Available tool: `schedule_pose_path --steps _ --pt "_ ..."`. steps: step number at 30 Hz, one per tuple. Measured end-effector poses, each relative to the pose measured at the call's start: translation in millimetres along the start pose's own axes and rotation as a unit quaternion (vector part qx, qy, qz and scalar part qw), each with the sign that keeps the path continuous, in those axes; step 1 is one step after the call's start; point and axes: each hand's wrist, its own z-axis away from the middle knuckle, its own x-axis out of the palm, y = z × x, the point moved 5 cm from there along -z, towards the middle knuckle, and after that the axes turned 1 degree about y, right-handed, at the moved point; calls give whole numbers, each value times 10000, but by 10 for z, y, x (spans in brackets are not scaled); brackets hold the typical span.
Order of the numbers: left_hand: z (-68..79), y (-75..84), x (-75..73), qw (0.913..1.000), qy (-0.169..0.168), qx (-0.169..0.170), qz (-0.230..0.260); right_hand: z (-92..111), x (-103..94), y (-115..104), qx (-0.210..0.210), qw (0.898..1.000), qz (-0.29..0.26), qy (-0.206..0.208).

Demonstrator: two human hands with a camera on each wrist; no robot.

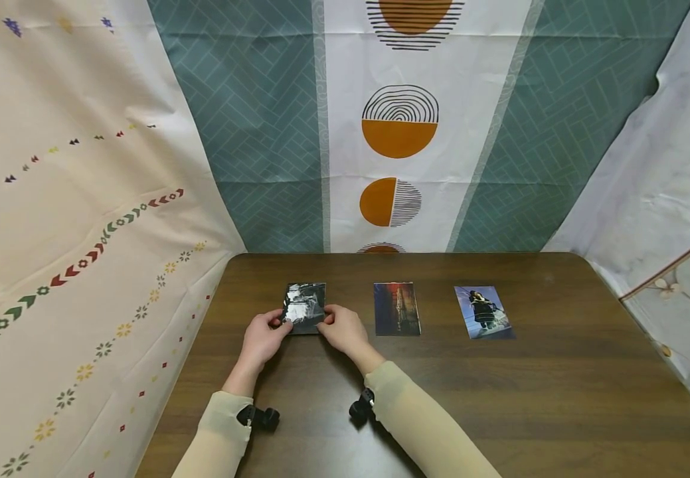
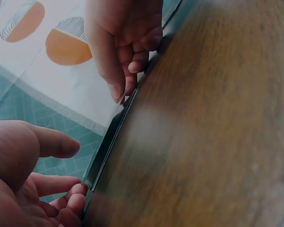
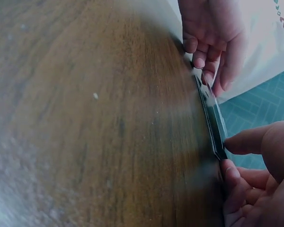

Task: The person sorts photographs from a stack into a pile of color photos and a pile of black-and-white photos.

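Observation:
A stack of photo cards with a black-and-white picture on top (image 1: 305, 303) lies near the far left of the table, between both hands. My left hand (image 1: 265, 337) holds its left side, thumb at the lower left corner. My right hand (image 1: 343, 328) grips the right side; in the right wrist view its thumb (image 3: 248, 142) meets the upper edge and its fingers lie at the corner below. From the side, the stack (image 2: 114, 135) shows thin dark layers close over the wood. The undersides of the cards are hidden.
To the right lie a photo card with a dark red and blue scene (image 1: 397, 309) and a tilted blue card with a dark-clothed figure (image 1: 485, 312). The brown wooden table (image 1: 548, 398) meets a patterned cloth (image 1: 261, 133) at its back edge.

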Motion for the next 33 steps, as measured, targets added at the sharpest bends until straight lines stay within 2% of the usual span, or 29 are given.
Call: schedule_pose_path --steps 23,33 --pt "-49 41 59 9994 76 126 -300 -17 10 39 226 9983 514 125" --pt "-57 45 16 9985 117 146 -515 -18 28 11 220 9991 363 -5"
